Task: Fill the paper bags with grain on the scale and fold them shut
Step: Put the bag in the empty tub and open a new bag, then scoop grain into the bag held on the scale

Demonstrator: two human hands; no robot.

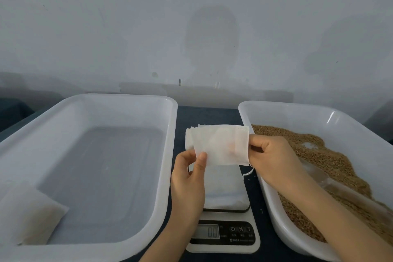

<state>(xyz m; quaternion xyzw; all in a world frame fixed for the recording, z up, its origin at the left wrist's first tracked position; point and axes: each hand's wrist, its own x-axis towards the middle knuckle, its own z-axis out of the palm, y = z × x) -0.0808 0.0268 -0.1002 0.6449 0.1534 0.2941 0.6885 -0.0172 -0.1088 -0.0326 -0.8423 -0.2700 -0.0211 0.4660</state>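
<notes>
Flat paper bag (221,144) held up over the scale (223,238).
The left hand (187,181) pinches its lower left corner in curled fingers (202,159), and the right hand (270,155) pinches its right edge. The scale's display shows zeros and its keys show a power sign, M and T. The smaller print is unreadable.

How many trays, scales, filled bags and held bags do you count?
White rectangular plastic trays: 2
White digital kitchen scale: 1
Filled white paper bag in left tray: 1
Empty white paper bag held up: 1
Total: 5
</notes>
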